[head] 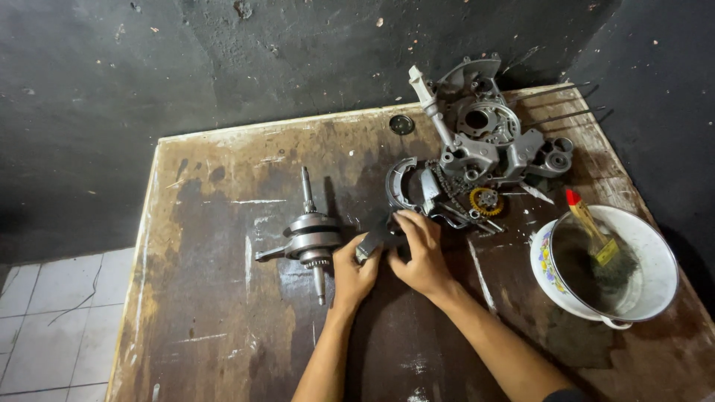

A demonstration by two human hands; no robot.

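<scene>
Head view. We look down on a worn, oil-stained wooden desk pushed against a dark wall.

Both hands meet at mid-desk over one small grey metal part. Our left hand grips its near end, fingers curled and pressed together around it. Our right hand lies over the far end, fingers flat and close together, pressing down; what sits under the palm we cannot tell.

Just left of the left hand lies one steel crankshaft with its connecting rod, out of the engine and resting on its side.

Beyond the right hand:
- one curved grey cover piece
- one loose dark chain
- one small brass-coloured gear
- a few thin pins or bolts beside the gear, too small to count
- one grey cast-aluminium crankcase half at the far edge, with long studs sticking out to the right
- one round dark disc near the wall

At the right edge: one white enamel bowl with a floral rim, holding dark liquid and one paintbrush with a red-tipped handle.

Progress, as we judge it: the engine is already stripped down, with crankshaft, chain and gear laid apart. The part in hand is being worked on; nothing looks reassembled yet.
</scene>
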